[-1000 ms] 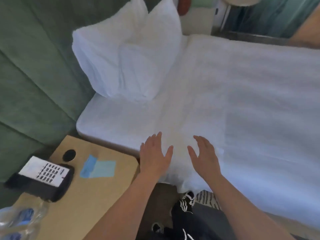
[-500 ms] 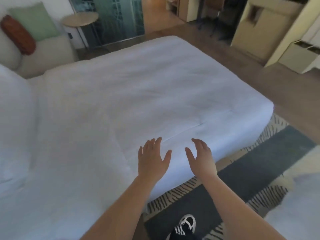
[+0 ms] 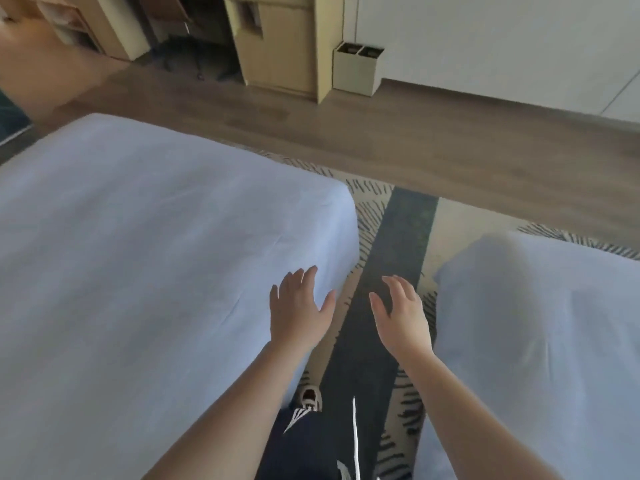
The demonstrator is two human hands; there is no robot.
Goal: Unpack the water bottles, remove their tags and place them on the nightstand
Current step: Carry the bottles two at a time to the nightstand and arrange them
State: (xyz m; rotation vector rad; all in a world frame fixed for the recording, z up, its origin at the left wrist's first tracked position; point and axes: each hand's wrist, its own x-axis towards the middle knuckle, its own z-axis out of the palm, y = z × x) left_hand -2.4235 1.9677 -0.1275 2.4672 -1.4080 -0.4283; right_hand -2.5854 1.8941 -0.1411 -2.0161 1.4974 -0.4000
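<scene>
My left hand (image 3: 300, 306) is held out in front of me with spread, straight fingers, over the right edge of a white bed (image 3: 145, 265). My right hand (image 3: 401, 313) hovers beside it, fingers relaxed and slightly bent, above the rug between two beds. Both hands hold nothing. No water bottles, tags or nightstand are in view.
A second white bed (image 3: 540, 341) lies at the right. A patterned rug with a dark stripe (image 3: 398, 258) runs between the beds, my shoe (image 3: 310, 398) on it. Beyond are wooden floor (image 3: 450, 147), a wooden cabinet (image 3: 277, 46) and a small beige bin (image 3: 356, 69) by the wall.
My view has swung right, away from the nightstand and pillows, past the bed, to the gap between two beds. Both hands stay held out, empty, in the same pose.
</scene>
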